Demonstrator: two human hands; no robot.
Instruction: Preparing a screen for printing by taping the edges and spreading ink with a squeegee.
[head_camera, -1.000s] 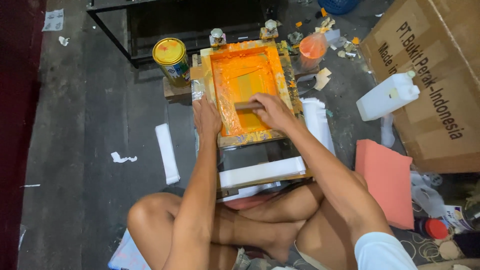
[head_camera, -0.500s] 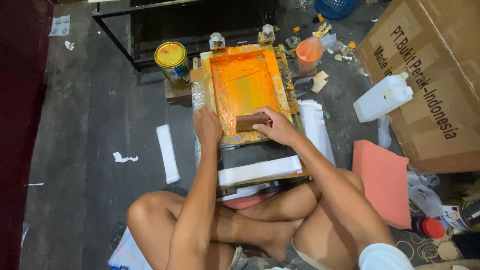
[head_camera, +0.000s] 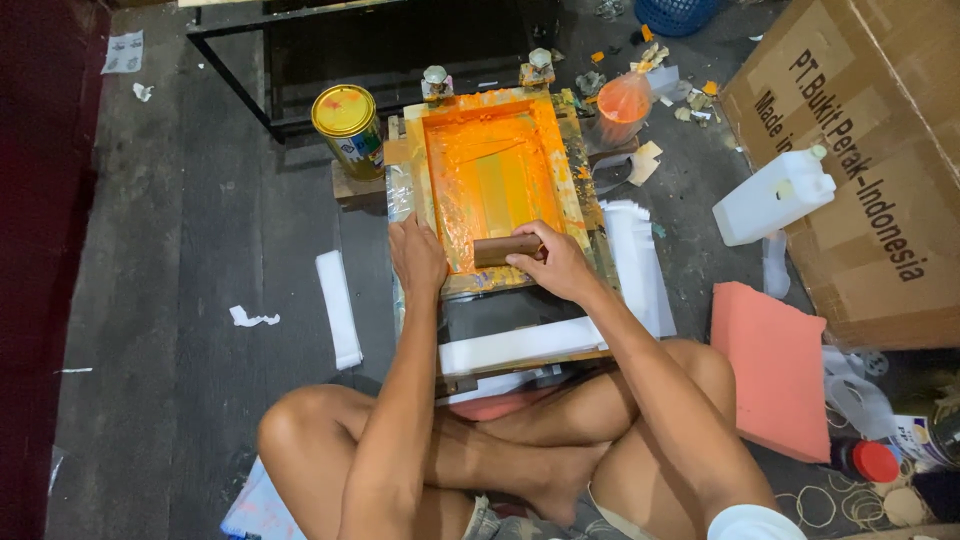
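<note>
Crossed bare legs at 6 o'clock, seated on the dark floor (head_camera: 180, 300). Above the knees, a white folded stack (head_camera: 520, 345) on a low wooden stand. Left hand (head_camera: 418, 258) laid flat on the near-left edge of the orange screen-printing frame (head_camera: 570, 180), fingers spread, gripping nothing. Right hand (head_camera: 560, 265) pinching a brown wooden squeegee (head_camera: 503, 250), grip closed around its right end, blade resting at the near end of the ink-covered mesh. Toward 4 o'clock, a pink foam pad (head_camera: 775, 365) flat on the floor. Toward 9 o'clock, a white folded strip (head_camera: 338, 308). Toward 2 o'clock, a white plastic jug (head_camera: 772, 195) against a cardboard box (head_camera: 880, 150). At 11 o'clock, a yellow-lidded tin (head_camera: 347, 125); at 1 o'clock, an orange-stained cup (head_camera: 622, 105).
</note>
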